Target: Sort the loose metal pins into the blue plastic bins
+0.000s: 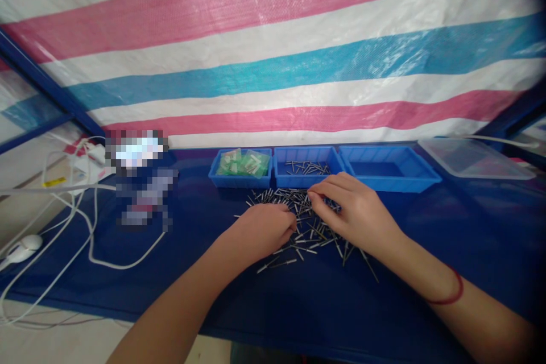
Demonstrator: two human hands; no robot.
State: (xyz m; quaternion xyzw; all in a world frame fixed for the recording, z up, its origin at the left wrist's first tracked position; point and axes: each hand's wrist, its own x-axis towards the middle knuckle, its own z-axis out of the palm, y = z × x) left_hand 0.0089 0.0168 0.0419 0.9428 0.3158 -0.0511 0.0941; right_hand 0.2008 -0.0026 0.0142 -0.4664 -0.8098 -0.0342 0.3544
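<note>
A loose heap of blind rivets [305, 247], silver with thin dark stems, is spread over the blue tabletop. My left hand [265, 228] rests low on the near-left side of the heap, its fingers curled closed; what they hold, if anything, is hidden. Over the right side of the heap is my right hand [352, 207], thumb and fingertips drawn together by the far edge; I cannot make out anything between them. Just behind the heap, a blue bin [306, 181] holds several more rivets [307, 168].
Left of that bin, another blue bin [241, 182] contains green-tinted plastic packets [243, 163]. A third blue bin [388, 183] stands at right, beside a clear plastic lid [463, 159]. White cables [91, 239] and a blurred-out bright object [137, 151] lie left. Striped sheeting [273, 77] hangs behind.
</note>
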